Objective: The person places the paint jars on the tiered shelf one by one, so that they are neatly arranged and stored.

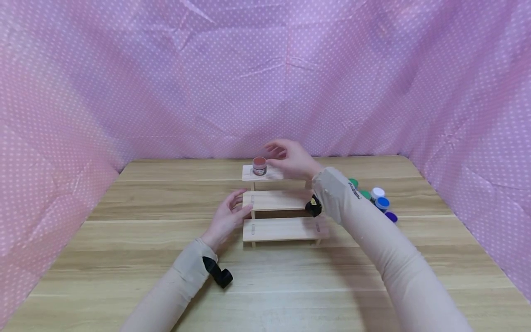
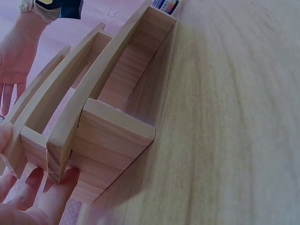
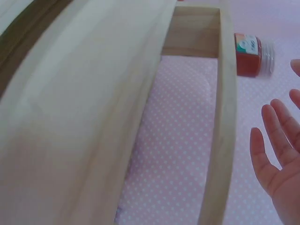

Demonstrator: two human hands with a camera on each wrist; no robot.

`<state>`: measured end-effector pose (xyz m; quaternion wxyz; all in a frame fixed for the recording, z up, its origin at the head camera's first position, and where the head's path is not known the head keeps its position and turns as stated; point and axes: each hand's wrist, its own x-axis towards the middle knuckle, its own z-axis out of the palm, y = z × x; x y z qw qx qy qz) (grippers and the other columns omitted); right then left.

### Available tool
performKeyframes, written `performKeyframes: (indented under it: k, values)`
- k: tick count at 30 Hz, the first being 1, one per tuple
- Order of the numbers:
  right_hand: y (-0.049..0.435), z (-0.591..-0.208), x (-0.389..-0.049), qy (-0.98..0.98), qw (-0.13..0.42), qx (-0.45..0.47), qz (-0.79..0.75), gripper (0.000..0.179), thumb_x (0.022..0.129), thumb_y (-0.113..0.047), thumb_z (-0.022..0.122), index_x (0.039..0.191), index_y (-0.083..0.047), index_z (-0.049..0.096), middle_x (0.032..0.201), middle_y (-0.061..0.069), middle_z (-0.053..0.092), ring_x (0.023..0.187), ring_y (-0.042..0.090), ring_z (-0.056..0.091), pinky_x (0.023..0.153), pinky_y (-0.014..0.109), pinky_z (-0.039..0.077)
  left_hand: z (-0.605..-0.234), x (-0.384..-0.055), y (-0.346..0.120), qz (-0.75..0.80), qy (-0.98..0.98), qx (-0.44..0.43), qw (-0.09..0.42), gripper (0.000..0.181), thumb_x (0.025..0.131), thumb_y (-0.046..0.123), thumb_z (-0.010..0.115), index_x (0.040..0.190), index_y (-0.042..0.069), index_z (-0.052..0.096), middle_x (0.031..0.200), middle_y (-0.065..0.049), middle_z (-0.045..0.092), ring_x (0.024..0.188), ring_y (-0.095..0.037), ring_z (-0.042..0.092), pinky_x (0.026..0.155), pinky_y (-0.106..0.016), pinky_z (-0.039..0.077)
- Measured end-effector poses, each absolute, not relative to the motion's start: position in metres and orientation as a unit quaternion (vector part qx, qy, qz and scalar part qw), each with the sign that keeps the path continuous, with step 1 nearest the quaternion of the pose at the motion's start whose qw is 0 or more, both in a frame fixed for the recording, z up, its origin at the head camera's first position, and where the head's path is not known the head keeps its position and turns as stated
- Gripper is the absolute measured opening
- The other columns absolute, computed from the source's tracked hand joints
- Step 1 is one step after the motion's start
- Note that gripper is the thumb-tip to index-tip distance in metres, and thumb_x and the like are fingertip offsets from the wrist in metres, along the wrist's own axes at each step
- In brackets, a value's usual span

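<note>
A three-step wooden display stand [image 1: 275, 200] stands on the table. On the left end of its top step sits a small paint jar [image 1: 259, 166] with reddish-brown contents and a clear lid, as the right wrist view shows. My right hand [image 1: 293, 159] is over the top step, just right of the jar. Its fingers are spread and relaxed, apart from the jar [image 3: 251, 55] in the right wrist view. At the stand's left side, my left hand [image 1: 227, 216] holds the end of the middle step, thumb on one side and fingers [image 2: 61, 192] on the other.
Right of the stand is a group of jars, including a white-lidded jar [image 1: 377, 193], a blue-lidded jar [image 1: 382, 203], a purple-lidded jar [image 1: 391, 216] and green-lidded ones, partly behind my right forearm. A pink dotted curtain [image 1: 265, 83] surrounds the wooden table [image 1: 166, 198].
</note>
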<state>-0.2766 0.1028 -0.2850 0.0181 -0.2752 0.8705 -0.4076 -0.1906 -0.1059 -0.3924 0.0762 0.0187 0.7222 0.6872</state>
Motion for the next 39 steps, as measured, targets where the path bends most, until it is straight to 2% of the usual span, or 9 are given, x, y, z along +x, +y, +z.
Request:
performKeyframes:
  k: [8, 25, 29, 36, 39]
  values:
    - [0.122, -0.282, -0.279, 0.866, 0.008, -0.285, -0.411, 0.045, 0.086, -0.006, 0.065, 0.129, 0.001, 0.051, 0.123, 0.018, 0.058, 0.112, 0.035, 0.055, 0.101, 0.043, 0.043, -0.392, -0.189, -0.106, 0.691, 0.719, 0.017, 0.078, 0.059, 0.09, 0.004, 0.061, 0.143, 0.009, 0.036, 0.14, -0.017, 0.043, 0.121, -0.032, 0.05, 0.084, -0.031, 0.052]
    - [0.174, -0.278, -0.265, 0.858, -0.028, -0.241, -0.453, 0.041, 0.087, -0.006, 0.065, 0.126, -0.001, 0.054, 0.118, 0.02, 0.059, 0.107, 0.031, 0.057, 0.1, 0.043, 0.043, -0.393, -0.191, -0.105, 0.697, 0.712, 0.009, 0.086, 0.058, 0.09, 0.004, 0.061, 0.143, 0.012, 0.038, 0.138, -0.015, 0.046, 0.118, -0.027, 0.053, 0.086, -0.032, 0.052]
    - [0.186, -0.278, -0.261, 0.859, -0.041, -0.225, -0.458, 0.041, 0.087, -0.008, 0.065, 0.127, -0.003, 0.055, 0.117, 0.018, 0.06, 0.106, 0.027, 0.057, 0.099, 0.041, 0.044, -0.394, -0.191, -0.105, 0.698, 0.71, 0.008, 0.091, 0.059, 0.09, 0.005, 0.061, 0.143, 0.013, 0.037, 0.138, -0.014, 0.045, 0.119, -0.028, 0.052, 0.087, -0.034, 0.051]
    - [0.211, -0.281, -0.25, 0.869, -0.05, -0.225, -0.437, 0.042, 0.089, -0.011, 0.064, 0.129, -0.002, 0.052, 0.12, 0.017, 0.06, 0.108, 0.027, 0.056, 0.1, 0.043, 0.042, -0.392, -0.191, -0.104, 0.686, 0.722, 0.009, 0.085, 0.059, 0.09, 0.007, 0.061, 0.144, 0.011, 0.036, 0.139, -0.015, 0.044, 0.122, -0.031, 0.049, 0.088, -0.035, 0.051]
    - [0.22, -0.285, -0.244, 0.869, -0.051, -0.214, -0.442, 0.042, 0.089, -0.012, 0.065, 0.128, -0.004, 0.053, 0.12, 0.016, 0.06, 0.108, 0.023, 0.056, 0.1, 0.04, 0.043, -0.393, -0.191, -0.104, 0.685, 0.724, 0.007, 0.083, 0.058, 0.091, 0.007, 0.061, 0.144, 0.011, 0.037, 0.139, -0.016, 0.044, 0.122, -0.031, 0.049, 0.087, -0.034, 0.051]
